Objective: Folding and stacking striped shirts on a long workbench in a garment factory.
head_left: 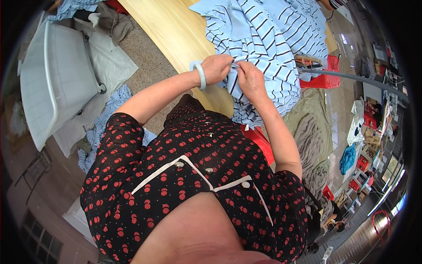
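A pile of light blue shirts with dark and white stripes point(274, 48) covers the right part of a wooden table in front of me. My left hand point(218, 69), with a pale bangle point(200, 75) at the wrist, pinches a bit of the striped cloth at the near left side of the pile. Close beside it, my right hand point(252, 81) pinches the same cloth, fingertips almost meeting those of the left. What exactly lies between the fingertips is too small to make out. Some of the cloth hangs over the table's near edge.
The pale wooden tabletop point(169, 31) runs off to the far left. A white wheeled bin point(66, 75) stands on the left, with striped cloth point(107, 112) on the floor nearby. To the right are a red crate point(332, 72), a grey curved bar point(360, 78) and heaped grey-brown cloth point(307, 136).
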`<move>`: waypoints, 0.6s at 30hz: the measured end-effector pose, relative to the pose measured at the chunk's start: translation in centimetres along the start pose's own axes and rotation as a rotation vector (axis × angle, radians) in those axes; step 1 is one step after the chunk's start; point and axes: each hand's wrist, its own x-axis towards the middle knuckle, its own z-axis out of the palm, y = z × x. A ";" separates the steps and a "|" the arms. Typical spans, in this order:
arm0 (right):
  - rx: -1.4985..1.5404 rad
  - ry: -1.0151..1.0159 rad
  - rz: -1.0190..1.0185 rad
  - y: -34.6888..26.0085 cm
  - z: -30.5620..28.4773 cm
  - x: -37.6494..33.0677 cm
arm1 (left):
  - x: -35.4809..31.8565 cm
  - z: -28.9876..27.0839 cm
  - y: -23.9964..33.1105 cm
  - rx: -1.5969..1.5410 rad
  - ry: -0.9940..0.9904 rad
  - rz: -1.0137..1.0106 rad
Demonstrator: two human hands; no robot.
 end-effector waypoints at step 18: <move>0.252 -0.163 0.294 0.7 -1.0 0.9 | 1.2 -2.4 -1.5 -0.493 -0.400 -0.338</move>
